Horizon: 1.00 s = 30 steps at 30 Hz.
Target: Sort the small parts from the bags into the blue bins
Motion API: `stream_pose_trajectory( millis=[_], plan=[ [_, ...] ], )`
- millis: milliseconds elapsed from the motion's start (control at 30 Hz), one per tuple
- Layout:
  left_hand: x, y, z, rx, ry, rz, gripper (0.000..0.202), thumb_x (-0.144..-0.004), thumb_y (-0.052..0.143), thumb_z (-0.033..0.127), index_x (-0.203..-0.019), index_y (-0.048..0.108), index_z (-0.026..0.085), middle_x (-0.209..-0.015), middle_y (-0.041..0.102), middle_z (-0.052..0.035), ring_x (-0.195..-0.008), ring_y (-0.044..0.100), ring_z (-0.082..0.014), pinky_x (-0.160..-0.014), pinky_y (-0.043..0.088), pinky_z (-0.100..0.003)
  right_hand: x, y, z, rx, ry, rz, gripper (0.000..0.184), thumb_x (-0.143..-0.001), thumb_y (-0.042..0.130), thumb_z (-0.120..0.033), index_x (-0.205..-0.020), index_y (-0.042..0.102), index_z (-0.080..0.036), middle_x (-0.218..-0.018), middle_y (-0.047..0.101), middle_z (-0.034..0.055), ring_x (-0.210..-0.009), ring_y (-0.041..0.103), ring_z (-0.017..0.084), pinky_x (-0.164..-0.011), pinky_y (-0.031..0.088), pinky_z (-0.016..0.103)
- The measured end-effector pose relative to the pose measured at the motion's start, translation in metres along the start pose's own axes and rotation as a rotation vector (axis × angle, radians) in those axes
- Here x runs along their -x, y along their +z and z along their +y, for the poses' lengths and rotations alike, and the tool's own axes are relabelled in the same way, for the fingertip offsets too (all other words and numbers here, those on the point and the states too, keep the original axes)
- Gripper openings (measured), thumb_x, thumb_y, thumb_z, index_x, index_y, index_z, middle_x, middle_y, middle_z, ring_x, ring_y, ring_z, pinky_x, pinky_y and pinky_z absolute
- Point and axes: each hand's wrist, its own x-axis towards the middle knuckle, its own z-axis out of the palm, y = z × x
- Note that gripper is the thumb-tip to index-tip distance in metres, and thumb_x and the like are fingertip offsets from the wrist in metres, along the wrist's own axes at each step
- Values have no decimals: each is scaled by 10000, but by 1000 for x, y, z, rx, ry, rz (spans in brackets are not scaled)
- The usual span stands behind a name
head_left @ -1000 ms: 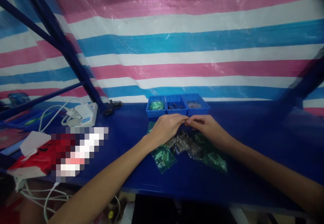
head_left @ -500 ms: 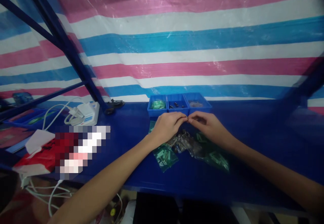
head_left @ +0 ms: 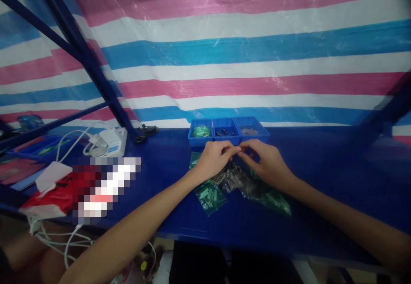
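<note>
My left hand and my right hand meet fingertip to fingertip over the blue table, both pinched on a tiny part too small to make out. They hover just in front of a row of three small blue bins; the left bin holds green pieces, the middle one small dark parts. Under my hands lie several clear bags of green parts and a bag of dark metal parts.
A white power adapter with cables sits at the left by a slanted blue frame post. A red and white packet lies at the left front edge. A striped tarpaulin closes the back.
The hands stayed pinched together and shifted only slightly; the view moved a little, so everything sits marginally to the right.
</note>
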Motion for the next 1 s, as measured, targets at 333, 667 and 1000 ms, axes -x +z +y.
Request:
stream_pose_trajectory(
  millis=[333,667,1000],
  plan=[
    [-5,-33,-19,-479,57,114,219,-1023,465,305,-1141,613,194,-852,711,-24,-719,638,-167,-647,427,-292,-56,4,24,155,-131,21,95,-899,564,-236,-953,624,-186,-937,693,101,-920,620,274,-830,488,415],
    [-5,-44,-23,-634,154,17,223,-1009,459,265,-1160,612,208,-952,717,-42,-830,663,-188,-689,456,-303,-41,4,5,116,-181,-69,159,-952,517,-208,-977,673,-192,-975,718,87,-916,634,240,-841,488,388],
    [-3,-28,-22,-640,163,-133,189,-981,479,247,-1072,639,200,-963,711,-51,-894,658,-213,-696,464,-318,-9,0,-8,47,-54,-350,166,-948,544,-185,-960,709,-197,-973,748,59,-880,694,214,-797,501,334]
  ],
)
